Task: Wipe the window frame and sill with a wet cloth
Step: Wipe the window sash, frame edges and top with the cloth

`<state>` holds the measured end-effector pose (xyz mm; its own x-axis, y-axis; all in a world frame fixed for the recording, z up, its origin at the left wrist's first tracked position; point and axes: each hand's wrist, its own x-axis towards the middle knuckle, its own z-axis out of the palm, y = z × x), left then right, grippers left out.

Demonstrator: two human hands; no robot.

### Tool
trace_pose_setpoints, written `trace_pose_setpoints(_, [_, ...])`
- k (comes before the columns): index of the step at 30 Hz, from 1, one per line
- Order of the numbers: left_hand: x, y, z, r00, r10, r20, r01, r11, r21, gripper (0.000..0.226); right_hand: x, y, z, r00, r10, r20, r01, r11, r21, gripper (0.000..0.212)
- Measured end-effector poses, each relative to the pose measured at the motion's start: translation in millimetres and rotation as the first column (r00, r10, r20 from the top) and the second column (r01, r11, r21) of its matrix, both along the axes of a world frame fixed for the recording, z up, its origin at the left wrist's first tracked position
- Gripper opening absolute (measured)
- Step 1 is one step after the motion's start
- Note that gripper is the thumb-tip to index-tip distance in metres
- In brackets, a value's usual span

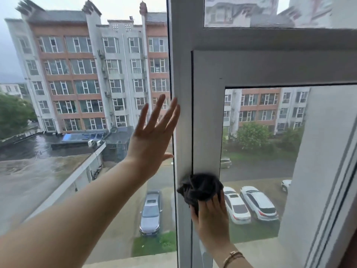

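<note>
A white window frame (204, 113) runs upright through the middle of the view, with a crossbar at the top right. My right hand (211, 215) presses a bunched dark cloth (201, 187) against the upright, low down, with its fingers curled into the cloth. My left hand (154, 132) lies flat with fingers straight and spread against the left glass pane, its fingertips next to the frame's left edge. The sill is only partly in view, as a pale strip (135, 261) along the bottom edge.
Large glass panes (77, 171) sit on both sides of the upright. The right side of the frame (332, 209) slants down at the far right. Outside are apartment blocks, wet ground and parked cars. A gold bracelet (232, 257) is on my right wrist.
</note>
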<state>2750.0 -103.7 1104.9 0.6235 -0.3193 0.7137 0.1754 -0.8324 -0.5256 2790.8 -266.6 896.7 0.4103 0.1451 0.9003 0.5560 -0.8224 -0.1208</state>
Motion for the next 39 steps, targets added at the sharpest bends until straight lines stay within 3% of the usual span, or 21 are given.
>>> trace_pose_setpoints(3, [0.6, 3.5, 6.4, 0.999, -0.009, 0.037, 0.007, 0.997, 0.071, 0.119, 13.7, 10.6, 65.0, 0.996, -0.087, 0.012, 0.085, 0.989, 0.123, 0.053])
trace_pose_setpoints(6, [4.0, 2.7, 17.2, 0.996, -0.005, 0.086, -0.006, 0.991, 0.13, 0.115, 19.5, 16.0, 90.7, 0.986, -0.158, 0.044, 0.152, 0.982, 0.116, 0.049])
trace_pose_setpoints(11, [10.8, -4.3, 7.7, 0.999, -0.046, 0.027, 0.044, 0.997, 0.066, 0.118, 18.9, 16.0, 66.5, 0.989, -0.121, 0.087, 0.112, 0.988, 0.106, 0.056])
trace_pose_setpoints(17, [12.1, -6.9, -2.8, 0.997, -0.082, 0.013, 0.08, 0.994, 0.08, 0.121, 16.0, 8.5, 4.8, 0.996, -0.085, 0.021, 0.084, 0.996, 0.043, 0.061])
trace_pose_setpoints(20, [12.3, -2.9, 3.1, 0.993, -0.114, 0.007, 0.113, 0.988, 0.105, 0.117, 14.3, 8.9, 2.8, 0.998, -0.064, 0.029, 0.062, 0.997, 0.045, 0.058])
trace_pose_setpoints(22, [11.8, 3.1, 12.7, 0.989, -0.147, -0.005, 0.146, 0.979, 0.143, 0.107, 15.5, 12.7, 29.8, 0.993, -0.065, 0.102, 0.06, 0.997, 0.058, 0.055])
trace_pose_setpoints(27, [11.1, 10.2, 48.8, 0.958, -0.286, 0.001, 0.278, 0.934, 0.226, 0.068, 27.6, 25.1, 169.6, 0.97, -0.145, 0.195, 0.115, 0.981, 0.157, 0.045])
trace_pose_setpoints(29, [14.8, 11.4, 70.5, 0.968, -0.245, 0.049, 0.235, 0.96, 0.153, 0.077, 30.1, 27.3, 190.5, 0.963, -0.163, 0.216, 0.131, 0.979, 0.153, 0.046])
trace_pose_setpoints(32, [18.3, 10.5, 89.8, 0.969, -0.239, 0.062, 0.238, 0.971, 0.029, 0.091, 26.1, 25.7, 177.1, 0.969, -0.133, 0.209, 0.105, 0.985, 0.14, 0.049])
trace_pose_setpoints(36, [18.2, 5.0, 98.4, 0.971, -0.237, 0.027, 0.236, 0.971, 0.045, 0.106, 21.9, 22.3, 158.6, 0.979, -0.092, 0.18, 0.074, 0.992, 0.103, 0.053])
trace_pose_setpoints(39, [19.1, 5.7, 105.4, 0.978, -0.21, 0.002, 0.21, 0.976, 0.051, 0.118, 22.7, 21.1, 187.4, 0.972, -0.089, 0.217, 0.071, 0.993, 0.089, 0.05])
